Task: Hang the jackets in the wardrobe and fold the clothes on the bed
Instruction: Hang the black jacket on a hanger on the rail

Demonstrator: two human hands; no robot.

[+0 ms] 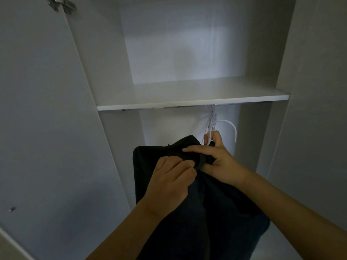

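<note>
The dark jacket (197, 203) hangs in front of the open wardrobe (309, 91), below the white shelf (187, 102), its collar end uppermost and its length falling straight down toward the bottom of the view. Both hands are at that top end. The left hand (170, 182) has its fingers curled into a bunch of the cloth near the collar, a closed grip that takes the weight on that side. The right hand (214, 156) is just beside it, to the right and a little higher — its forefinger lies straight across the cloth while the other fingers close on the neck of a white hanger (228, 128), whose hook curves up and to the right, just under the shelf.

The coming move turns on that hook: it stands above and behind the right hand, so the right hand is the nearer one to lift it to the rail. The rail itself is hidden under the shelf — probably where the other pale hangers (211, 117) dangle, though the dim light makes that hard to confirm.
</note>
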